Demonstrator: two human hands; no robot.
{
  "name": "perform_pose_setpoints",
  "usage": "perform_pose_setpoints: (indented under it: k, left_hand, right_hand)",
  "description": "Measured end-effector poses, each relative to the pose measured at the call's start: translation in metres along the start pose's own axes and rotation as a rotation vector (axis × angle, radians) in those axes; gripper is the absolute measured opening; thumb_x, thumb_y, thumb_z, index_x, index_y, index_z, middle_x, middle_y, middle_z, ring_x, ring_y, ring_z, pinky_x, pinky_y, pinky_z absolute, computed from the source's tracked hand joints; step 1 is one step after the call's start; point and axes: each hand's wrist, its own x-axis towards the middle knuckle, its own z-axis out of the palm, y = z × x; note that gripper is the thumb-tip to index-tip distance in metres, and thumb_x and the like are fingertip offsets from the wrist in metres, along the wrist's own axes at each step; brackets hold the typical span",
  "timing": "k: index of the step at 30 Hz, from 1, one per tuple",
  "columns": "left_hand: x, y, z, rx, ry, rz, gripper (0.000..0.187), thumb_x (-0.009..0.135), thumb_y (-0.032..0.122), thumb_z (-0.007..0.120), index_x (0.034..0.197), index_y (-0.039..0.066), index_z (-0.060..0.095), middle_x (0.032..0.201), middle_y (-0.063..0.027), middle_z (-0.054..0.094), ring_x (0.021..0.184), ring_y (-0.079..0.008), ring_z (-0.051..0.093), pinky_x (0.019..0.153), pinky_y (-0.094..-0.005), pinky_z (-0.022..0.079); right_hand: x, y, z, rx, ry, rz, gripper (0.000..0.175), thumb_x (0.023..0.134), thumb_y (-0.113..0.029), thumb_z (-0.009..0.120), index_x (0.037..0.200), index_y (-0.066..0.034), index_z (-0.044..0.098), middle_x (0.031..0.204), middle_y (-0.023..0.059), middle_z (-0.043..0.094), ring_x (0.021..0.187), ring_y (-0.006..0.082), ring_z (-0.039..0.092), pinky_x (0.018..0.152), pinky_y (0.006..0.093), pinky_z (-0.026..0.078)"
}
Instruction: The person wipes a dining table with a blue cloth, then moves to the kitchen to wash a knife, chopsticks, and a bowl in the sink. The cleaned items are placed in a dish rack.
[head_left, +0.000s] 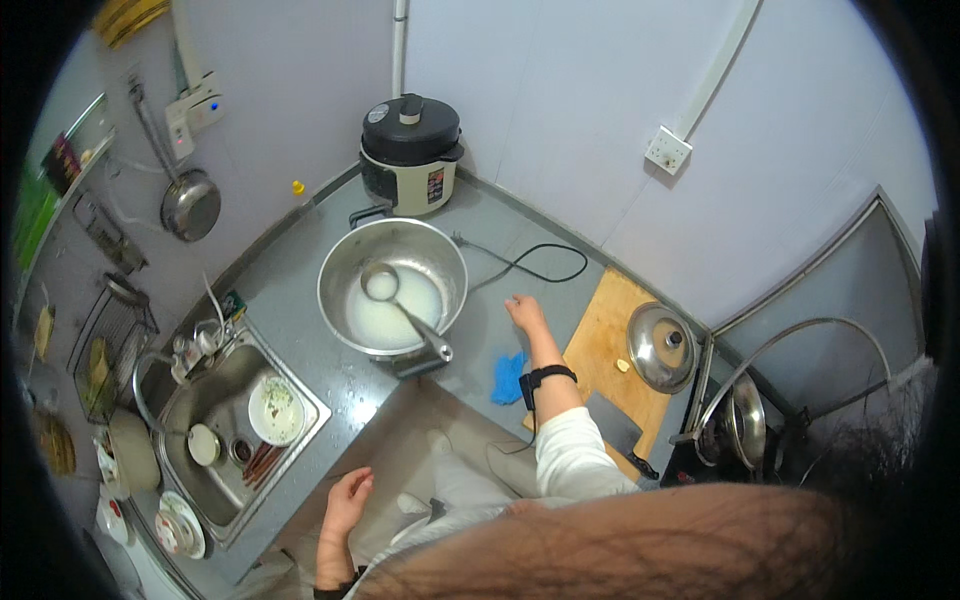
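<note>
My left hand (349, 496) hangs in front of the counter's edge, fingers loosely bent and nothing in them. Over the grey counter (480, 330), my right hand (525, 312) reaches out with curled fingers; whether it holds anything small is hidden. To its left stands a large metal pot (330, 262) of whitish, cloudy liquid. A metal ladle (416, 321) rests in the pot, its bowl in the liquid and its handle over the near rim. Crumpled blue plastic or cloth (508, 377) lies below my right hand, beside the forearm.
A cutting board (600, 322) carries a pot lid (661, 348), a pale food piece (622, 366) and a cleaver (611, 424). A rice or pressure cooker (411, 161) stands behind the pot, near a black cord (551, 246). Dishes and chopsticks lie in the sink (225, 517).
</note>
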Motion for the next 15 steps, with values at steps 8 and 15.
perform_pose_setpoints:
  k: [8,15]
  left_hand:
    - [0.068,0.018,0.008,-0.094,0.051,-0.229,0.034,0.088,0.018,0.058,0.115,-0.002,0.054,0.098,-0.0090,0.063,0.085,-0.0140,0.060,0.076,-0.0264,0.048]
    - [0.092,0.042,0.026,-0.073,-0.014,-0.294,0.038,0.087,0.021,0.060,0.116,-0.002,0.053,0.100,-0.0109,0.063,0.091,-0.0155,0.060,0.079,-0.0273,0.047]
  right_hand:
    - [0.132,-0.019,0.030,0.093,0.040,0.357,0.056,0.085,-0.044,0.050,0.134,-0.0187,0.039,0.129,0.0145,0.048,0.116,0.0312,0.048,0.095,0.0436,0.040]
    - [0.159,-0.031,0.038,-0.129,0.044,0.473,0.051,0.085,-0.047,0.050,0.123,-0.0127,0.050,0.119,0.0133,0.056,0.109,0.0309,0.055,0.087,0.0436,0.045]
